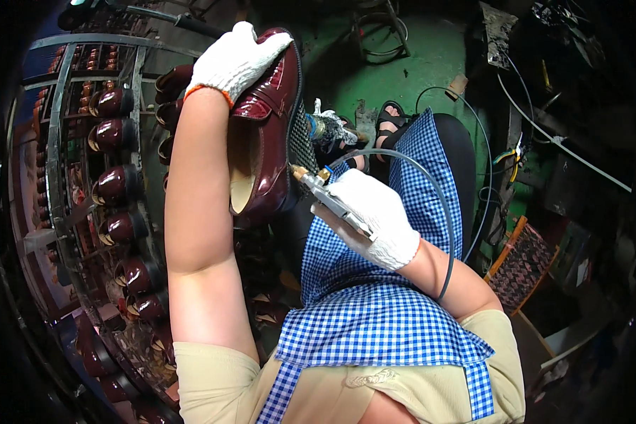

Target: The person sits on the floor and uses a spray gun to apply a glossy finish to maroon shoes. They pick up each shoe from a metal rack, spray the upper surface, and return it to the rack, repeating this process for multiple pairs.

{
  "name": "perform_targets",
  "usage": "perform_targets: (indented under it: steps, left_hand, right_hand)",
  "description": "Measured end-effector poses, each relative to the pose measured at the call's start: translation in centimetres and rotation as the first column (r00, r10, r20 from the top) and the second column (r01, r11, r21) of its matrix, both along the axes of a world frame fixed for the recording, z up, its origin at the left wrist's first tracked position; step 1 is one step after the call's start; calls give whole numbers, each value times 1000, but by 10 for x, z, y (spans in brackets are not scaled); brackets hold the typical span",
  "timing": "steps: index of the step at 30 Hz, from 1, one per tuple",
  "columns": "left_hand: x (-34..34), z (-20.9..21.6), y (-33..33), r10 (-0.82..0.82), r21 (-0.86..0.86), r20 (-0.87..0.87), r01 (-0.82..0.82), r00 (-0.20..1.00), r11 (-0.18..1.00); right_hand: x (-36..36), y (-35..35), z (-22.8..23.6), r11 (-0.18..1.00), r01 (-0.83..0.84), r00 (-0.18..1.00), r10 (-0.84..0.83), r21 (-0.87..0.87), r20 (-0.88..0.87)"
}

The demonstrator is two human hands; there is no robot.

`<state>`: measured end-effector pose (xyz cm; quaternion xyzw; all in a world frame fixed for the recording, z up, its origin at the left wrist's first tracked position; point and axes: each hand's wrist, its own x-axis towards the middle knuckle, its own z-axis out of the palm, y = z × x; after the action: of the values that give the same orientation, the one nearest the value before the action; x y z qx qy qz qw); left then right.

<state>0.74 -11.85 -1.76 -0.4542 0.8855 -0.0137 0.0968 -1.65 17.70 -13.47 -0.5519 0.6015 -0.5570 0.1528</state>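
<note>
In a white knit glove, my left hand (234,62) grips the toe end of a glossy dark red loafer (267,148). The shoe is held up with its toe pointing away from me, its tan inside showing and its dark sole facing right. My right hand (374,212), gloved too, is wrapped round a small metal spray gun (336,205) with a brass nozzle. A grey air hose (438,191) loops from the gun past my forearm. The nozzle points at the sole edge near the heel; whether it touches cannot be made out.
To the left, a metal rack (67,141) holds rows of dark red shoes (114,185). A stool (381,32) stands on the green floor (431,63) ahead. Pliers (514,161), a hose (544,131) and a woven-backed chair (521,265) are at the right.
</note>
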Motion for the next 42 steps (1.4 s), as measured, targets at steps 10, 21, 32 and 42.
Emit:
perform_targets:
  steps: [10, 21, 32, 42]
  left_hand:
    - [127, 66, 119, 247, 432, -782, 211, 573, 877]
    - [281, 9, 218, -159, 14, -694, 234, 703, 972]
    - [442, 93, 517, 778, 461, -461, -634, 427, 621]
    - [496, -52, 511, 908, -100, -407, -993, 99, 64]
  right_hand:
    - [-68, -7, -3, 978, 186, 980, -191, 94, 49]
    - [-26, -98, -78, 967, -17, 867, -112, 253, 486]
    - [-33, -152, -96, 974, 23, 992, -50, 227, 112]
    - [-21, -153, -73, 967, -20, 975, -37, 254, 220]
